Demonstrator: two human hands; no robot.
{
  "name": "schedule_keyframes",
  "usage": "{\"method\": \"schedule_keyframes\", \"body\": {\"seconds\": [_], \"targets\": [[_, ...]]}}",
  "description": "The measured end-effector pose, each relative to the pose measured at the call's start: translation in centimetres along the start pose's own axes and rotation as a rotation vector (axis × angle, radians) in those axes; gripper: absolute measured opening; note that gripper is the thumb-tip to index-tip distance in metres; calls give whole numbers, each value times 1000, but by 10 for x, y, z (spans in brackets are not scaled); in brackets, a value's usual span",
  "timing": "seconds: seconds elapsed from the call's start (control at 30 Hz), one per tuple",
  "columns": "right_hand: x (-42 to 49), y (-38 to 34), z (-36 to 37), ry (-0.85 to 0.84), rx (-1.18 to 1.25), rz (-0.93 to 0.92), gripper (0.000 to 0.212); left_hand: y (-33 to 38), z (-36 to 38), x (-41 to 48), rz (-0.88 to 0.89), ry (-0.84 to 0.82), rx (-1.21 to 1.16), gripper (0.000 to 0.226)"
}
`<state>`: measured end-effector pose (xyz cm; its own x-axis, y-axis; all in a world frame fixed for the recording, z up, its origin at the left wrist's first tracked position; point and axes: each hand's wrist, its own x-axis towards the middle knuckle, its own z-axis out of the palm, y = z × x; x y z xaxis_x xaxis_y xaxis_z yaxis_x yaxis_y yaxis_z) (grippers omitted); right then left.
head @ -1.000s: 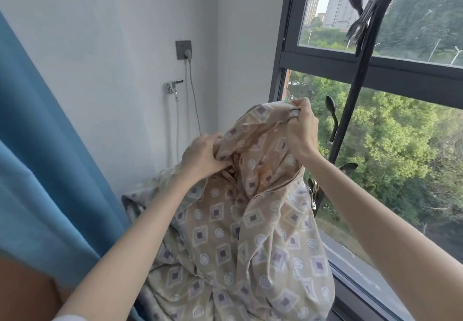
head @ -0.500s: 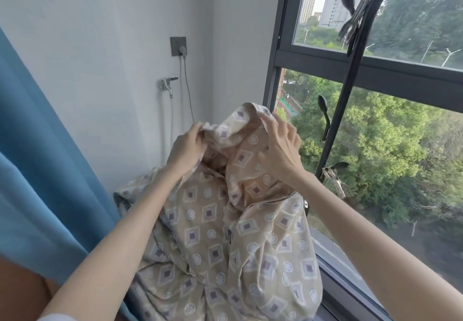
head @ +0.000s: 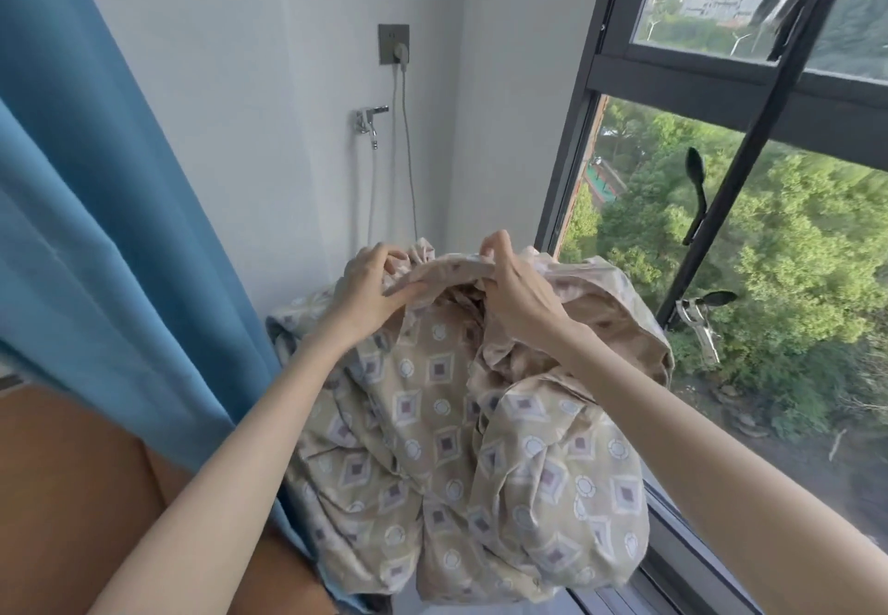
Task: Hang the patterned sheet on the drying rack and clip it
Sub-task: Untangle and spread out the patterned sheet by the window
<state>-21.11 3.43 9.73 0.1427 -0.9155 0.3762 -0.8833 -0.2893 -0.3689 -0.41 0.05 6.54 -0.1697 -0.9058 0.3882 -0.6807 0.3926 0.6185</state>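
I am early in this job. My left hand (head: 367,292) and right hand (head: 516,295) are both curled round one gathered edge of the beige cotton sheet printed with diamonds and circles (head: 447,446), close together above the heap. The rest of the sheet hangs bunched below them, between the blue fabric curtain (head: 96,182) and the window; I cannot tell what bears it underneath. The slanted black metal drying rack bar (head: 721,201) stands just right of the cloth, with no fabric over it. A silver metal clip with black handles (head: 699,331) hangs on that bar, untouched. I judge that spreading, hanging and clipping are all left to do.
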Motion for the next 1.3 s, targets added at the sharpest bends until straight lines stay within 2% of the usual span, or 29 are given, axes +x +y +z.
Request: {"method": "schedule_keyframes", "body": {"seconds": [0.07, 0.13, 0.23, 0.3, 0.37, 0.43, 0.47, 0.53, 0.63, 0.77, 0.83, 0.9, 1.0, 1.13, 1.2, 1.3], "targets": [[-7, -3, 21, -163, 86, -27, 34, -28, 2, -24, -173, -95, -81, 56], [-15, -4, 45, -345, 54, -41, 33, -45, 8, -48, -360, -194, -141, 64], [-28, -5, 78, -535, 31, 4, 23, -86, 33, -73, -647, -280, -237, 54], [-36, -5, 93, -596, 42, 54, 18, -110, 54, -83, -813, -301, -290, 60], [-42, -2, 102, -632, 60, 104, 23, -108, 64, -87, -924, -272, -363, 49], [-44, 1, 105, -628, 92, 158, 24, -93, 67, -86, -1040, -223, -537, 34], [-43, 2, 106, -619, 120, 189, 24, -92, 70, -82, -1069, -211, -604, 34], [-41, 0, 103, -582, 203, 269, 25, -88, 72, -77, -1074, -229, -663, 41], [-34, 1, 101, -398, 377, 452, 29, -86, 76, -74, -1085, -202, -689, 42], [-24, 8, 104, -236, 515, 628, 35, -88, 90, -74, -1074, -184, -653, 65], [-21, 8, 103, -216, 549, 638, 35, -86, 92, -75, -1069, -168, -647, 52], [-18, 8, 101, -185, 606, 649, 37, -83, 92, -77, -1057, -155, -649, 24], [-17, 8, 98, -144, 698, 672, 37, -83, 89, -79, -1014, -152, -635, 29], [-14, 5, 87, -96, 789, 728, 36, -73, 74, -84, -805, -104, -606, 8], [-10, 4, 81, -77, 831, 769, 32, -66, 62, -85, -653, -70, -619, 17], [-7, 6, 75, -93, 879, 733, 26, -47, 39, -77, -473, 16, -614, 16]]}}
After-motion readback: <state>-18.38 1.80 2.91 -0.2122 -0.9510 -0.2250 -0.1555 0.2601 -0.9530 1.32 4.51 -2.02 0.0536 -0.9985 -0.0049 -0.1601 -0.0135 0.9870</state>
